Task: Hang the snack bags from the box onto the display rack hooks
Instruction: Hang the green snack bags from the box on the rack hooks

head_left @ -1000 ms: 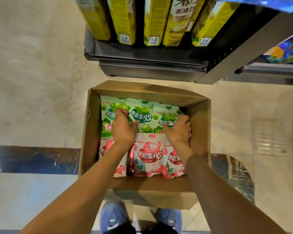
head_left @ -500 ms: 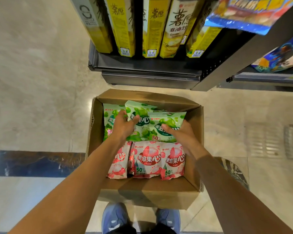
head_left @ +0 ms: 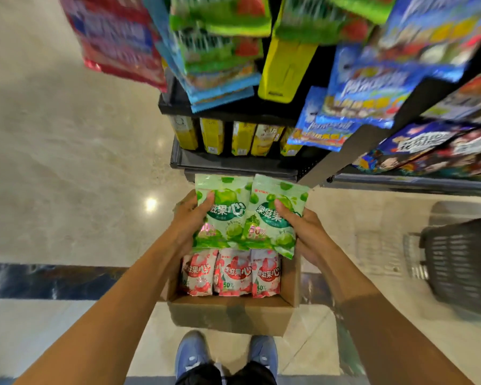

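1. The green snack bags [head_left: 247,215] are up out of the cardboard box [head_left: 231,315], held as a fanned stack above it, with two fronts showing side by side. How many bags lie behind them cannot be told.

2. The left hand [head_left: 189,220] grips the stack's left edge with its thumb curled over the front. The right hand [head_left: 303,232] does the same on the right edge. Neither hand is free.

3. The loose stack could slip or splay. With several slick bags pinched only at the edges, the rear ones may slide down into the box or onto the floor [head_left: 67,162].

4. Hanging needs one hand freed. Shifting the whole stack to a single grip is probably where bags get dropped.

5. The pink snack bags [head_left: 231,273] sit in the box directly below, so a dropped green bag would land among them.

6. The display rack [head_left: 233,162] overhead is crowded with hanging packets [head_left: 220,51] and blurred. No hook is visible, so a misjudged reach could knock neighbouring packets.
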